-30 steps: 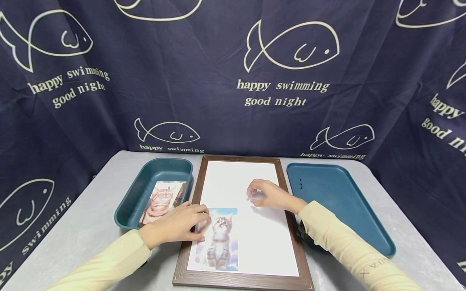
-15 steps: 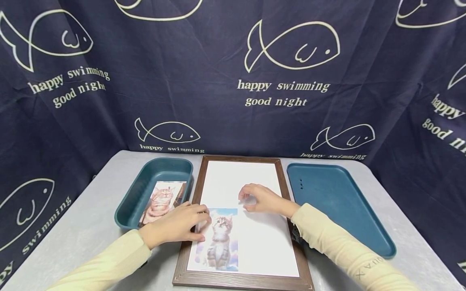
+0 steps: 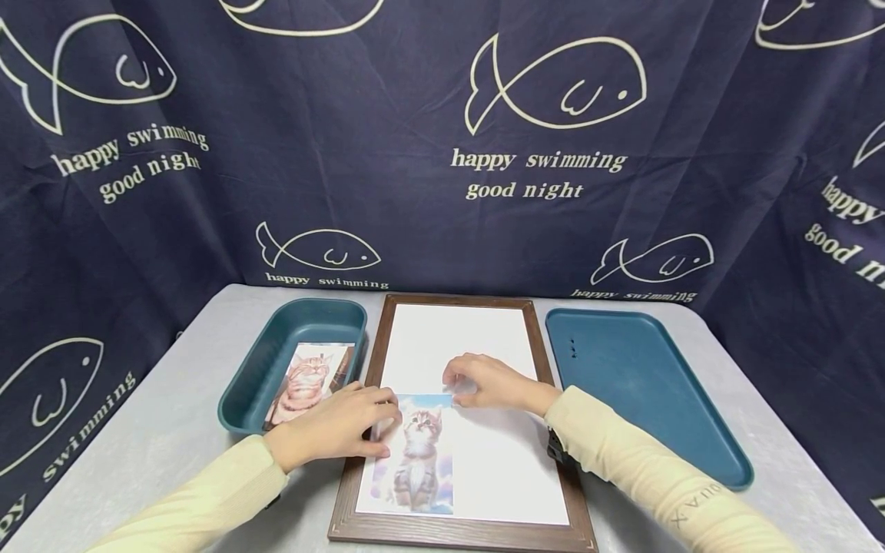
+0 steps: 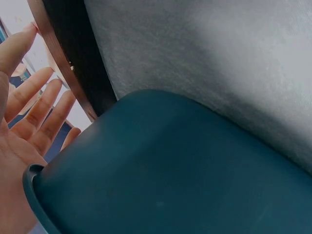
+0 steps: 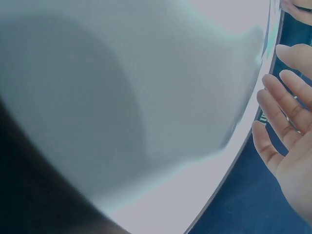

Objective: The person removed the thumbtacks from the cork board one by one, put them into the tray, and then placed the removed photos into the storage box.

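A kitten picture card (image 3: 415, 468) lies flat on the white board (image 3: 512, 476) inside a brown wooden frame, in its near left part. My left hand (image 3: 339, 426) reaches over the frame's left side, its fingertips and thumb at the card's upper left edge. Its fingers look relaxed and spread in the left wrist view. My right hand (image 3: 501, 384) is at the card's upper right corner, thumb by the corner and fingers gently bent above the board. The right wrist view shows loosely extended fingers with nothing seen between them.
A deep teal bin (image 3: 259, 369) left of the frame (image 3: 376, 346) holds another cat picture card (image 3: 304, 384). On the right lies a shallow teal tray (image 3: 643, 376) with several small dark marks near its left edge. A dark blue fish-print curtain (image 3: 415, 153) hangs behind the grey table.
My right hand has moved left and slightly nearer over the board, to the kitten card's upper right corner. My left hand and the card have stayed in place.
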The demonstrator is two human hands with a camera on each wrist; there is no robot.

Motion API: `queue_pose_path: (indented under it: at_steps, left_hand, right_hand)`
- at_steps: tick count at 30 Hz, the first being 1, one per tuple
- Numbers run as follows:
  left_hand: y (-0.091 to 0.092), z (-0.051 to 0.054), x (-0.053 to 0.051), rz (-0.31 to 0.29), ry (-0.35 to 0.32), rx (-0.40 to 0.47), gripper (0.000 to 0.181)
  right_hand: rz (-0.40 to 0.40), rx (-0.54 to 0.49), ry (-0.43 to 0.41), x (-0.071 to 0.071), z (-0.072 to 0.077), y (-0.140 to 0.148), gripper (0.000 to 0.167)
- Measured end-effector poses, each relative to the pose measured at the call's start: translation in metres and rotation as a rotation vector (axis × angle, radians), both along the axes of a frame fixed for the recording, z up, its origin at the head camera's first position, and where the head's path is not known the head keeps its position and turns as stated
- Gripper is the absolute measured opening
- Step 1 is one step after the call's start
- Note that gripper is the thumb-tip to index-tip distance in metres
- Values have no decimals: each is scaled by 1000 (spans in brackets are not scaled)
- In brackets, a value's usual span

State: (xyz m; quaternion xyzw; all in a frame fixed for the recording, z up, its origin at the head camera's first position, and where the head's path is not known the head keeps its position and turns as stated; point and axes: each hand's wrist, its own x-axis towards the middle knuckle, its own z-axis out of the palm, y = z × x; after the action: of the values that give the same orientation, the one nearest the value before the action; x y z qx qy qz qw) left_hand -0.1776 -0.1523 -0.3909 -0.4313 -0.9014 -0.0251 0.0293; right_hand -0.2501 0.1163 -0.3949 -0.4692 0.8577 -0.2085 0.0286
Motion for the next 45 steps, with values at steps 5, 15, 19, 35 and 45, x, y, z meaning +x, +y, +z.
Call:
queue_pose_path:
  at_steps: [5, 15, 19, 35, 45]
  left_hand:
    - [0, 1, 0, 3, 10, -6, 38]
    - [1, 1, 0, 3, 8, -2, 38]
    - [0, 1, 0, 2, 6, 6, 38]
    - [1, 3, 0, 1, -1, 1, 38]
    - [1, 2, 0, 3, 0, -8, 37]
  right_hand:
    - [10, 14, 2, 2, -1, -3, 21]
    - [-9, 36, -28, 5, 2, -8, 23]
    - [-16, 44, -41, 6, 2, -10, 23]
    - [18, -43, -146, 2, 0, -14, 24]
    - [25, -75, -218, 2, -1, -17, 22]
